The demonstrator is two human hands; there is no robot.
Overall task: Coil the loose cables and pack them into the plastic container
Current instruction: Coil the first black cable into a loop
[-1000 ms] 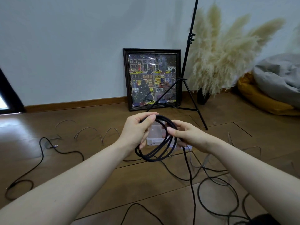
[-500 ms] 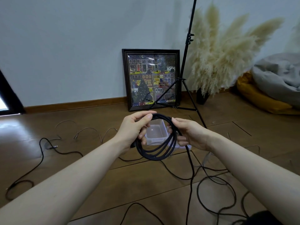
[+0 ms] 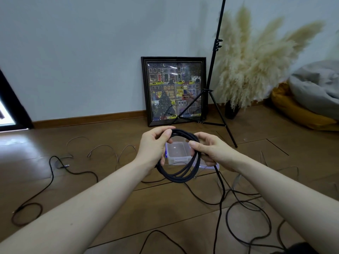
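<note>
Right hand (image 3: 211,151) has slid up the black cable coil (image 3: 180,173); left hand (image 3: 156,143) grips it too; no legible writing.

a pale grey-white wall (image 3: 82,52) meets the brown wooden plank floor (image 3: 110,208) at a wood skirting board (image 3: 88,119). at 12 o'clock leans a dark-framed square picture (image 3: 174,90); at 1 o'clock a black tripod stand (image 3: 213,70), cream pampas grass (image 3: 256,66); at 3 o'clock a grey beanbag (image 3: 319,88).
</note>
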